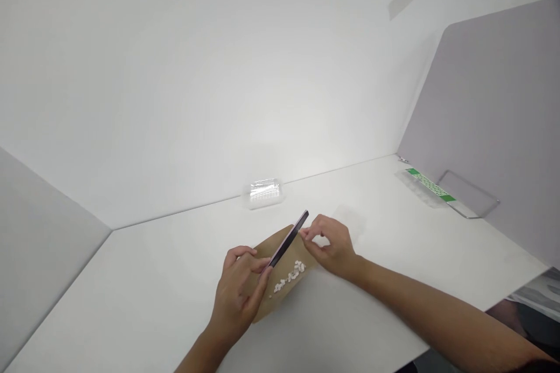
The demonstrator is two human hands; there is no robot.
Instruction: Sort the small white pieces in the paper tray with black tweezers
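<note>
My left hand (238, 291) and my right hand (330, 245) hold a thin dark flat card (289, 240) between them, tilted on edge. The left fingers grip its near end, the right fingertips pinch its far end. Under it lies a brown paper sheet (266, 303) on the white table (394, 233). Several small white pellets (289, 277) lie in a row on the paper, just right of the card's lower edge.
A clear plastic container (263, 193) stands at the back against the wall. At the far right lies a clear strip with a green label (429, 185) beside a clear stand (470, 198). Grey partition panels close both sides.
</note>
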